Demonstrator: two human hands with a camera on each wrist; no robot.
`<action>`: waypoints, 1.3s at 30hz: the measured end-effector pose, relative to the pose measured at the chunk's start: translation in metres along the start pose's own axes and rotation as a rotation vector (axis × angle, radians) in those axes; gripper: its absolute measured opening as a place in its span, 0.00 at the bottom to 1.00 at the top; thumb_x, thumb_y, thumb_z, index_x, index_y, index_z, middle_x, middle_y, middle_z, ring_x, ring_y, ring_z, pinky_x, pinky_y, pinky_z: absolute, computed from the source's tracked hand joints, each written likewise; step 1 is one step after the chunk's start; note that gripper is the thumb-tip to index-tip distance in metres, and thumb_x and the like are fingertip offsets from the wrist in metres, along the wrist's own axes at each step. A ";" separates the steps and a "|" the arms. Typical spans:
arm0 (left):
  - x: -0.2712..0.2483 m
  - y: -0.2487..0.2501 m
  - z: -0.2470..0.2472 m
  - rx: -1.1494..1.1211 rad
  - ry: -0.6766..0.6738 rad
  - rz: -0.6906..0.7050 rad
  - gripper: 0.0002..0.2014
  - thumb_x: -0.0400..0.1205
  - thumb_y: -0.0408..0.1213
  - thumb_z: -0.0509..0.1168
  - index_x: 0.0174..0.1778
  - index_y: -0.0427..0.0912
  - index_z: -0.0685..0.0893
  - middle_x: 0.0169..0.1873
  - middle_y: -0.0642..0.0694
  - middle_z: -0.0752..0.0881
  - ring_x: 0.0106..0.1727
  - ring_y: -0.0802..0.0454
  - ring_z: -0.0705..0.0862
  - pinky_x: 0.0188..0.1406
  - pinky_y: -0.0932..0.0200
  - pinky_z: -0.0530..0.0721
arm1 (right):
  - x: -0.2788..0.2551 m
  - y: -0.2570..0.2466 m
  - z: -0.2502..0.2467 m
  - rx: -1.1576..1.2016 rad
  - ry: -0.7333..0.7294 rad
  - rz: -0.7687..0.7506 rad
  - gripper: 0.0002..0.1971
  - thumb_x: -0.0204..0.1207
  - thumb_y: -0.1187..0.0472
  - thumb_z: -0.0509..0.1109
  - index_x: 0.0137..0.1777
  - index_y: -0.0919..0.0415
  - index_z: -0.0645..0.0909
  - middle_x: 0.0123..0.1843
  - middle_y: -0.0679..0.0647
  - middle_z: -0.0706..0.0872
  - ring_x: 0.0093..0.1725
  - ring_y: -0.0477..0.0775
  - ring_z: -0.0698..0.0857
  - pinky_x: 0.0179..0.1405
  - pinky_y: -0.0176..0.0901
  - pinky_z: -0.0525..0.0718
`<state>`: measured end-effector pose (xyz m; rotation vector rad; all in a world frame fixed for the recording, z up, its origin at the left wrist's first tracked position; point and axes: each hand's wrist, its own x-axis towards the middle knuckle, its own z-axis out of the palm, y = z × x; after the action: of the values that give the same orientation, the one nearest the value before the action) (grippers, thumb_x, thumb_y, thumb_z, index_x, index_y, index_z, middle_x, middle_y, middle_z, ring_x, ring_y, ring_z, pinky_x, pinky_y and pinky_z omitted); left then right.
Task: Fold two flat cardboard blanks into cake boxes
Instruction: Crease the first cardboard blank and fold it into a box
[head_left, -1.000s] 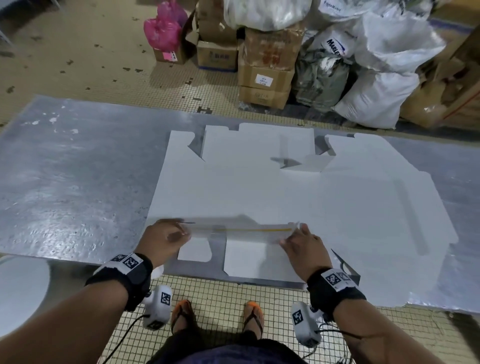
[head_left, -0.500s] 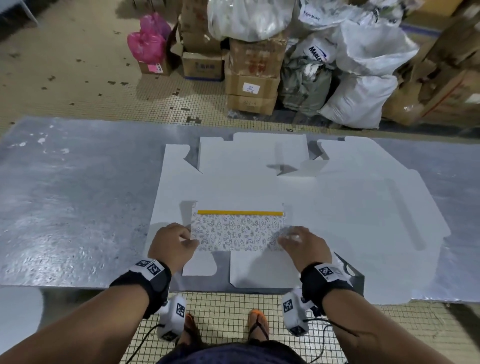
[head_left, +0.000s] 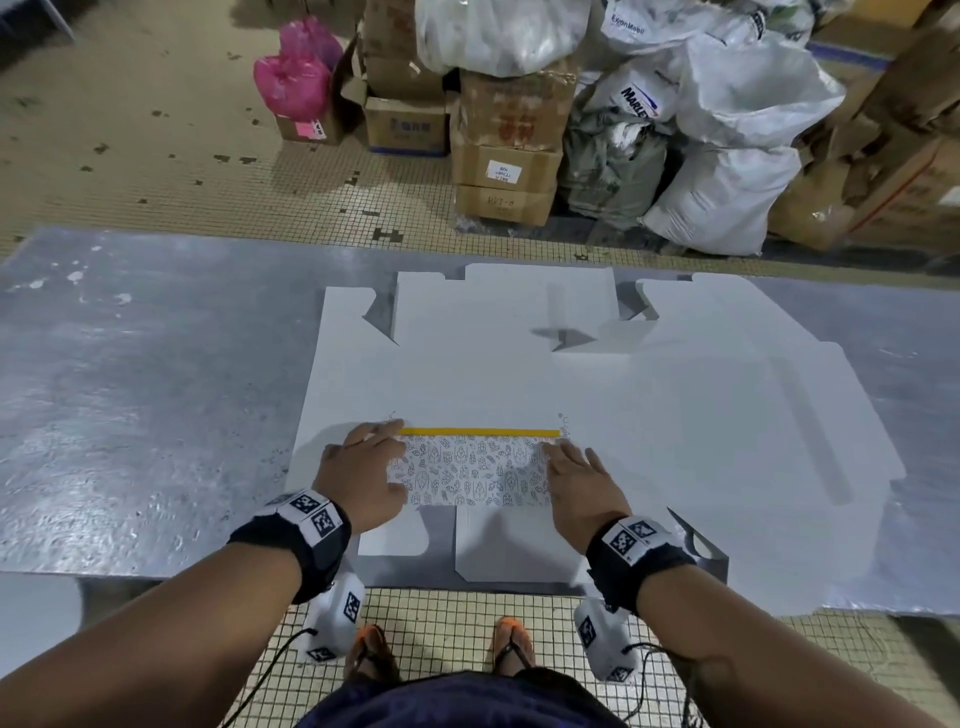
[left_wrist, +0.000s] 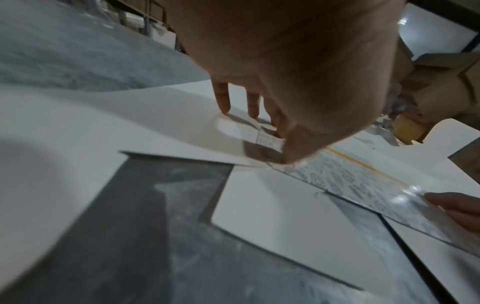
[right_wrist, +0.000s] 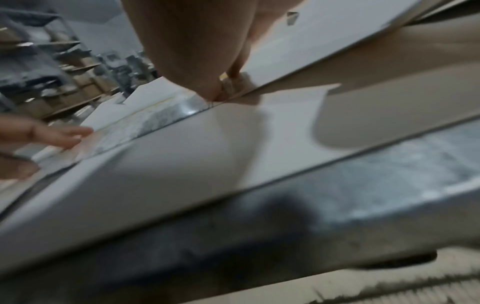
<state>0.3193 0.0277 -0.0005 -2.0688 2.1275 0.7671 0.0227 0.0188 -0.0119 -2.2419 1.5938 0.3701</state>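
Note:
Two white flat cardboard blanks lie side by side on the grey metal table (head_left: 130, 415): the left blank (head_left: 467, 374) in front of me and the right blank (head_left: 727, 415) overlapping its right side. The near flap (head_left: 470, 470) of the left blank is folded over onto the blank, showing its printed leaf pattern and a yellow strip (head_left: 478, 432) along the far edge. My left hand (head_left: 363, 470) presses flat on the flap's left end, fingers straight (left_wrist: 223, 98). My right hand (head_left: 582, 480) presses flat on its right end.
Small white tabs (head_left: 395, 535) of the blank stick out toward the table's near edge. Beyond the table stand stacked cardboard boxes (head_left: 506, 156), white sacks (head_left: 727, 130) and a pink bag (head_left: 296, 78) on the tiled floor. My sandalled feet (head_left: 441, 649) show below the edge.
The flap went from half raised to folded flat onto the blank, patterned side up. Both hands moved from its edge to pressing flat on its ends.

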 end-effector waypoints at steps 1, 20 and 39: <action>0.002 0.000 -0.001 -0.012 -0.005 -0.004 0.26 0.79 0.50 0.68 0.74 0.52 0.76 0.86 0.62 0.55 0.86 0.56 0.51 0.80 0.44 0.60 | 0.002 0.003 -0.002 0.039 -0.023 -0.010 0.25 0.85 0.63 0.55 0.83 0.62 0.66 0.89 0.45 0.53 0.88 0.48 0.46 0.83 0.46 0.36; 0.013 0.012 0.000 0.010 -0.136 0.019 0.45 0.83 0.53 0.67 0.89 0.50 0.47 0.88 0.57 0.41 0.87 0.56 0.36 0.87 0.48 0.50 | 0.024 -0.003 -0.024 0.164 -0.098 0.013 0.45 0.73 0.34 0.72 0.85 0.55 0.62 0.87 0.45 0.53 0.87 0.50 0.50 0.83 0.50 0.64; 0.012 0.015 0.021 -0.064 -0.049 0.014 0.52 0.79 0.61 0.66 0.88 0.48 0.40 0.87 0.55 0.36 0.86 0.52 0.30 0.87 0.49 0.36 | 0.018 -0.028 0.012 0.278 0.018 0.083 0.54 0.76 0.28 0.59 0.87 0.56 0.31 0.86 0.50 0.27 0.83 0.51 0.24 0.83 0.49 0.28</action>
<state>0.2980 0.0249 -0.0192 -2.0453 2.1209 0.8900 0.0547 0.0172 -0.0259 -1.9806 1.6393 0.1393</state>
